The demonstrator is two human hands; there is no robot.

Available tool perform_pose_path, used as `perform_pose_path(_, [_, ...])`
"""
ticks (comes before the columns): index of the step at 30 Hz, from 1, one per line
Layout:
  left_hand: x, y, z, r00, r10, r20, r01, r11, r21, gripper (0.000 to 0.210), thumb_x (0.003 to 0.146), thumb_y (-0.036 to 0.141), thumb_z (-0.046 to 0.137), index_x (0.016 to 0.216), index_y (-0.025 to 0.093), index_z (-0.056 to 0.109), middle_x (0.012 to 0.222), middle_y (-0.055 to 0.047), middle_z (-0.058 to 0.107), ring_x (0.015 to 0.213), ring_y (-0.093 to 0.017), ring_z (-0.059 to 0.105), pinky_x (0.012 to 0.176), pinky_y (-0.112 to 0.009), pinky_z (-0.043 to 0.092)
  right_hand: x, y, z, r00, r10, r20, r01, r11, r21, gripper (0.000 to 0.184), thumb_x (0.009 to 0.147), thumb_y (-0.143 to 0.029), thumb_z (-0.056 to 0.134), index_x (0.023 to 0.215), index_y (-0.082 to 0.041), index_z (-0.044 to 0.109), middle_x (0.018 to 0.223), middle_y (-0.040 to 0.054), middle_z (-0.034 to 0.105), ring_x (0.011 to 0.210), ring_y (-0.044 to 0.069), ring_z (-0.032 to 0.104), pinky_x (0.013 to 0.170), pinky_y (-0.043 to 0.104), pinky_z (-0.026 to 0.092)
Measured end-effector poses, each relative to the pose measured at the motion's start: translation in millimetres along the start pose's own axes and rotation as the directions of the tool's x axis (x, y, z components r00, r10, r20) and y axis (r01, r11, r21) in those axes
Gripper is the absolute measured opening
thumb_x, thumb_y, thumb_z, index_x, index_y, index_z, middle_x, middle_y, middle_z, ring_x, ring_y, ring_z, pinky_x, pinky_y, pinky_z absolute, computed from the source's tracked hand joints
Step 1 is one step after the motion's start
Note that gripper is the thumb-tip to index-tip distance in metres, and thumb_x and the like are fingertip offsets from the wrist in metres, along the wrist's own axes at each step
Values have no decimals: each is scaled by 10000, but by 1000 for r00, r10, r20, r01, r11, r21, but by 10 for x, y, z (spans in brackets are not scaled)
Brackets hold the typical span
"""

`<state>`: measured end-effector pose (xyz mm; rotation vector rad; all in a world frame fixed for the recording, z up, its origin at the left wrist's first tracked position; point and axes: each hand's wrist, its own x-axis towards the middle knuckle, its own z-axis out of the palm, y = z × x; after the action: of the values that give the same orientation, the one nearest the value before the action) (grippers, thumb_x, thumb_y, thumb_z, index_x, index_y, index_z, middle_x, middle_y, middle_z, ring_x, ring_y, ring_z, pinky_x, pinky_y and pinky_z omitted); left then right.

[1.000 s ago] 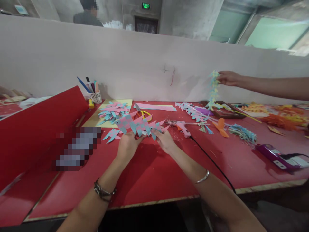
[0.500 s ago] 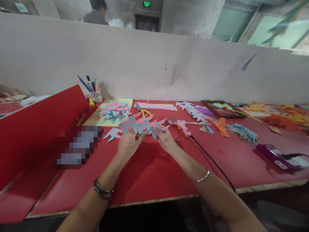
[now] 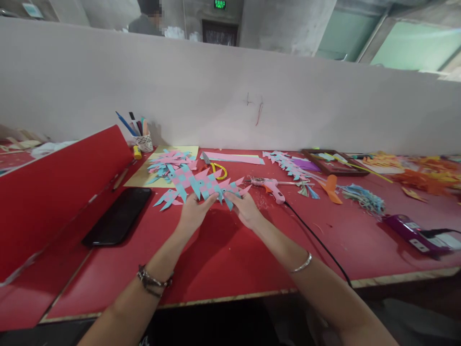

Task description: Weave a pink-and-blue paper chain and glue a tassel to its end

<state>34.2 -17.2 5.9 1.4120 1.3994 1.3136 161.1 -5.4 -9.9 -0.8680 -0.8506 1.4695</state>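
Pink and blue woven paper fish [image 3: 208, 183], joined or overlapped in a row, are held above the red table. My left hand [image 3: 194, 212] pinches their lower edge near the middle, thumb on the front. At the right end, my right hand [image 3: 248, 209] grips the smallest fish between thumb and fingers. The fingers behind the paper are partly hidden. A loose paper fish [image 3: 168, 199] lies to the left of my left hand. Beyond the held row are yellow-handled scissors [image 3: 219, 171], and a pink glue gun [image 3: 272, 187] rests right of my right hand.
A pile of paper fish [image 3: 163, 166] lies on a yellow sheet at the back left. A black phone [image 3: 118, 216] and a raised red board [image 3: 65, 192] stand left. Another fish string [image 3: 286, 165], a wooden frame [image 3: 333, 166] and a purple power strip [image 3: 414, 235] are right.
The held row of paper fish has turned and spread slightly to the left, showing its woven faces more clearly. Both hands keep their hold. The blurred blue shape at upper right is gone.
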Motion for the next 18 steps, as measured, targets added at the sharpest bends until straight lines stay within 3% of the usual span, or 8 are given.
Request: perform_pose_path(18, [1, -39, 10, 996, 84, 4, -84, 996, 8, 191, 604, 325, 558, 498, 166, 553, 523, -1, 613, 587, -170, 580, 572, -256, 450, 13, 38, -6, 1000, 5, 14, -5, 1000, -2, 308, 365, -314, 789, 569, -196, 591, 548, -68, 597, 540, 65, 516, 573, 203, 408])
